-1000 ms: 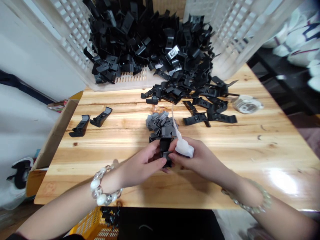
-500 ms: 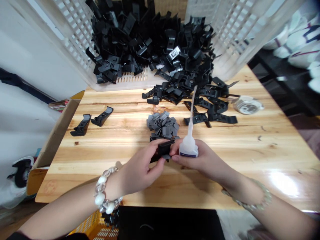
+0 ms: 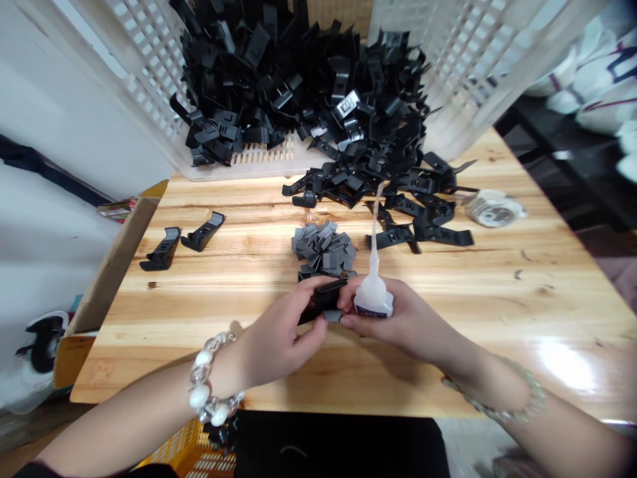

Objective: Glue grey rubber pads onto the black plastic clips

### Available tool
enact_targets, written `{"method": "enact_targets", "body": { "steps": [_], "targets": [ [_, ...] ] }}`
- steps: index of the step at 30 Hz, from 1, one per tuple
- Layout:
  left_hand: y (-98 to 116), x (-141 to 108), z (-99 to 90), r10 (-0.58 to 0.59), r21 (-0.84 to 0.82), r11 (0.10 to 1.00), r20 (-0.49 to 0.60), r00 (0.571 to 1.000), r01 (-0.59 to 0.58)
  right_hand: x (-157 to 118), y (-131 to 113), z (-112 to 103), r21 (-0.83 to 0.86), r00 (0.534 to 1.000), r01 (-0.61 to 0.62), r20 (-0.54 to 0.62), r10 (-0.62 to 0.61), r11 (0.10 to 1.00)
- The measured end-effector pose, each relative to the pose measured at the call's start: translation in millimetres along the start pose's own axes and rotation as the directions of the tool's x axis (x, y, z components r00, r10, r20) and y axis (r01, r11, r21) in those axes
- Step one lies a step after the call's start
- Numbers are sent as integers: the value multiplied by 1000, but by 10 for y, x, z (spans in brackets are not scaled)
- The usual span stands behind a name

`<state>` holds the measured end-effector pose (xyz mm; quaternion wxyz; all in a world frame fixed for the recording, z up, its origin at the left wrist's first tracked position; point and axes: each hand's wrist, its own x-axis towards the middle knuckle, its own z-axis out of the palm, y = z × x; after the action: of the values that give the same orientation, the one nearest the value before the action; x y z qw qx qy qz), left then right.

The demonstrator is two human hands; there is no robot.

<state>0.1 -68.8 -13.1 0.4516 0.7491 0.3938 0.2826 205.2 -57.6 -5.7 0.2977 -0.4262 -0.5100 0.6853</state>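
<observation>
Head view, down over a pale wooden table (image 3: 223,285). Just below the middle of the frame, left hand (image 3: 279,335) closed in a narrow grip around a black plastic part (image 3: 330,295), thumb on the near side. At the lower edge of that part, a small grey pad (image 3: 332,317), between left thumb tip and right fingertips; hard to tell whether fixed to the black plastic or merely pressed against it. Right of centre, right hand (image 3: 405,318) wrapped around a white squeeze bottle (image 3: 374,295), with thumb and forefinger at or just beside the pad (a busy hand, bottle and all). Long thin nozzle (image 3: 375,226) pointing toward the top of the frame.

Directly above the hands, a heap of grey pads (image 3: 323,249). Farther up, a spill of black clips (image 3: 348,174) at the mouth of a white plastic crate (image 3: 462,99), with many more piled inside. At left centre, two loose clips (image 3: 162,249), near each other and well apart from the spill. At right, a round clear roll (image 3: 495,208), close to the rightmost clips. On left wrist, a chunky beaded bracelet (image 3: 199,397); on right, pale green beads (image 3: 535,392). At lower left, below the table edge, a yellow basket (image 3: 172,445) with dark pieces inside.
</observation>
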Motion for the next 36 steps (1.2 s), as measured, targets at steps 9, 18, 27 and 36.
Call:
{"method": "enact_targets", "body": {
  "steps": [9, 18, 27, 36],
  "targets": [
    [-6, 33, 0, -101, -196, 974, 56, 993, 110, -41, 26, -15, -172, 994, 112, 17, -111, 979],
    [-15, 30, 37, -175, -481, 836, 220, 960, 263, -13, 32, 2, -174, 994, 46, -92, -63, 984],
    [6, 18, 25, -188, -427, 862, 230, 955, 273, 11, 38, 9, -15, 999, -28, -46, 27, 999],
    [-11, 34, 10, -182, -339, 908, 211, 960, 247, 11, 61, 26, -150, 997, 22, -67, -32, 988]
  ]
}}
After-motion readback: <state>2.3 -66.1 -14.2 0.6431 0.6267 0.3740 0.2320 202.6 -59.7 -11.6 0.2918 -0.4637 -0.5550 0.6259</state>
